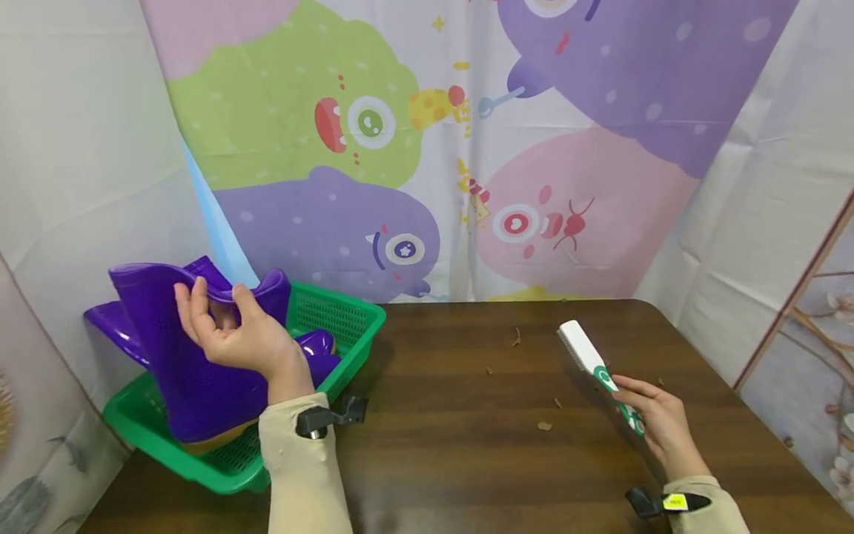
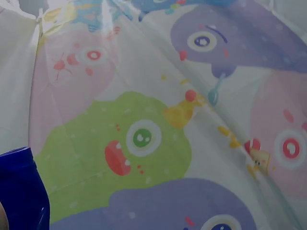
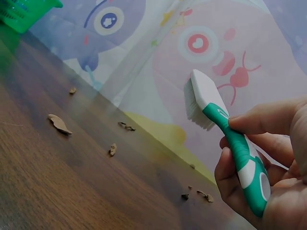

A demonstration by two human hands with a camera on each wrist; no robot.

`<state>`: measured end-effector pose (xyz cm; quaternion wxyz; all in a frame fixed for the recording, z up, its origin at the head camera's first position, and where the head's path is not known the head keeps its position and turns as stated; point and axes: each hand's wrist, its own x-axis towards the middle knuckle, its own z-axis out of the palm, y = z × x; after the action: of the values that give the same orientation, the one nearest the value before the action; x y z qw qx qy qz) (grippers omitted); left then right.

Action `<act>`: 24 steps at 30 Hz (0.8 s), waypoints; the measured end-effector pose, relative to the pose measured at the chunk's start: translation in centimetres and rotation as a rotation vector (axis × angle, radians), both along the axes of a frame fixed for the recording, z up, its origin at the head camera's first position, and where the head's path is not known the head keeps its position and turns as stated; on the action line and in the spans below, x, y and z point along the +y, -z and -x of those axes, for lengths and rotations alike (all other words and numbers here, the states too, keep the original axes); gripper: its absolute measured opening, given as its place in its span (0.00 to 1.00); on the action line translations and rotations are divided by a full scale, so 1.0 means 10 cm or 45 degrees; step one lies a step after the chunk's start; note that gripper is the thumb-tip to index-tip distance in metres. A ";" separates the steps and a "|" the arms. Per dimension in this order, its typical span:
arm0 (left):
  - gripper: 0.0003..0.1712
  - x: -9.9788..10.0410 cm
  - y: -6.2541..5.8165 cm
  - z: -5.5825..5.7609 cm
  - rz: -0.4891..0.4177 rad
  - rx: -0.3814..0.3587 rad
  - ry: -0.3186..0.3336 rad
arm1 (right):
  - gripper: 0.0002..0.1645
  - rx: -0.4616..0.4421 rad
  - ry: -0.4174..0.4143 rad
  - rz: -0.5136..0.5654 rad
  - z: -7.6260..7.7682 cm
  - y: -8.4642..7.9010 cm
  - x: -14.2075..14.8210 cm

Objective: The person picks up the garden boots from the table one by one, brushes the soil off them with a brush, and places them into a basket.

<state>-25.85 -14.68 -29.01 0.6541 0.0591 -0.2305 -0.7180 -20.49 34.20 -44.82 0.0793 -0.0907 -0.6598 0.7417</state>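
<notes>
My left hand [image 1: 243, 334] grips the top rim of a glossy purple rain boot [image 1: 193, 386], which stands tilted in a green plastic basket [image 1: 360, 345]. More glossy purple boot [image 1: 316, 343] shows behind it in the basket, partly hidden by my hand and the first boot. In the left wrist view only a piece of purple boot [image 2: 24, 191] appears at the lower left. Over the table's right side, my right hand [image 1: 657, 423] holds a scrubbing brush [image 1: 580, 347] by its green and white handle. White bristles [image 3: 195, 108] point to the left, clear of the table.
Dry leaf bits [image 3: 59, 124] lie scattered on the dark wooden table [image 1: 454, 460]. A cartoon-printed cloth [image 1: 460, 259] hangs behind the table, with pale cloth walls at both sides. The basket occupies the table's left end.
</notes>
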 end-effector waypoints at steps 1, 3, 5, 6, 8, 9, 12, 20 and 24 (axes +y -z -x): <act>0.19 -0.01 0.01 0.00 0.022 -0.033 -0.012 | 0.18 -0.003 0.003 -0.003 0.00 0.00 0.00; 0.18 -0.04 0.04 0.00 0.092 -0.114 -0.049 | 0.18 -0.004 0.006 -0.004 0.00 0.00 -0.01; 0.17 -0.08 0.07 -0.01 0.192 -0.229 -0.085 | 0.18 -0.003 0.006 -0.004 0.00 0.00 -0.02; 0.16 -0.09 0.09 -0.02 0.262 -0.313 -0.114 | 0.18 -0.002 0.006 -0.004 0.00 0.00 -0.02; 0.14 -0.14 0.12 -0.04 0.423 -0.520 -0.185 | 0.18 -0.002 0.003 -0.003 0.00 0.00 -0.02; 0.14 -0.16 0.13 -0.05 0.512 -0.641 -0.241 | 0.18 -0.001 0.001 -0.001 0.00 0.00 -0.02; 0.14 -0.23 0.14 -0.05 0.746 -0.956 -0.394 | 0.18 -0.002 -0.008 0.002 0.00 0.00 -0.02; 0.14 -0.35 0.10 0.02 0.956 -1.211 -0.489 | 0.17 -0.001 -0.014 0.002 0.00 0.00 -0.02; 0.19 -0.40 0.12 0.06 1.030 -1.286 -0.443 | 0.17 -0.002 -0.006 0.000 0.00 0.01 -0.04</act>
<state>-26.44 -18.70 -30.19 0.5427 0.1742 -0.7466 -0.3431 -20.45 33.78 -44.88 0.0768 -0.0897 -0.6600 0.7419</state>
